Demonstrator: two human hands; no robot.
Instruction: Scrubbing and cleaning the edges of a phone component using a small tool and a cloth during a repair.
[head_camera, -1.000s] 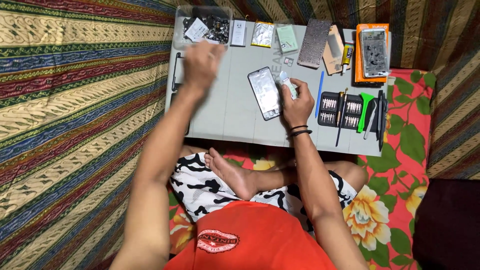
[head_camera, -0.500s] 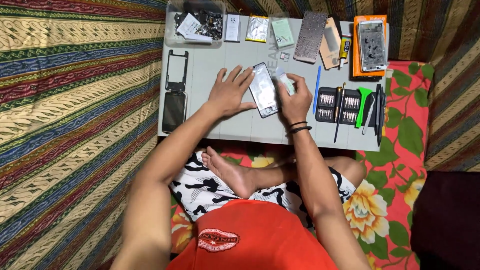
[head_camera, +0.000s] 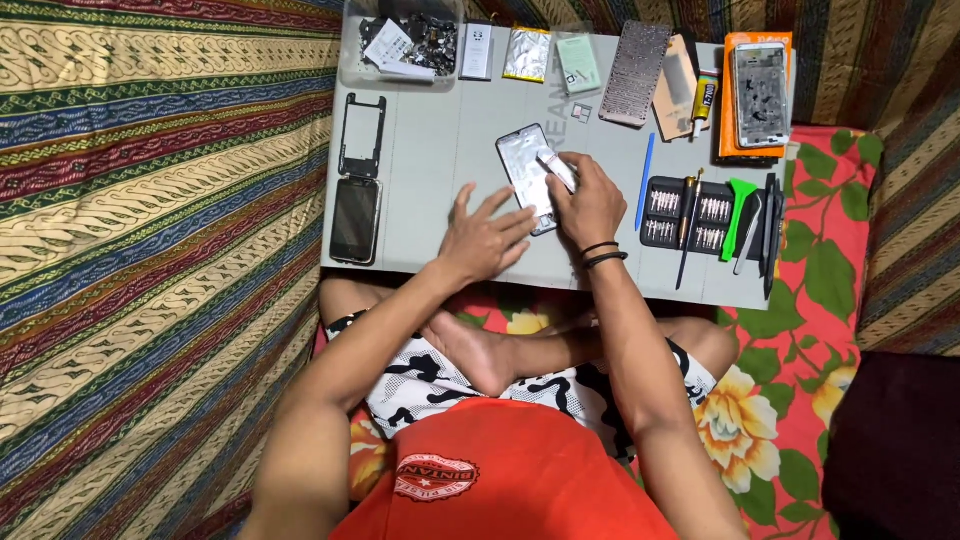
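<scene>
We see the opened phone (head_camera: 527, 175) lying near the middle of the grey work mat (head_camera: 430, 160). The right hand (head_camera: 588, 205) sits at its 3 o'clock edge, fingers pinched together on a small white strip (head_camera: 556, 168) laid over the phone. The left hand (head_camera: 482, 236) rests at the phone's 7 o'clock, fingers spread apart and flat, fingertips touching its lower edge. A screwdriver bit set (head_camera: 690, 210) lies at 3 o'clock, a black phone frame (head_camera: 361, 133) at 9 o'clock

Head camera, seemingly straight down
</scene>
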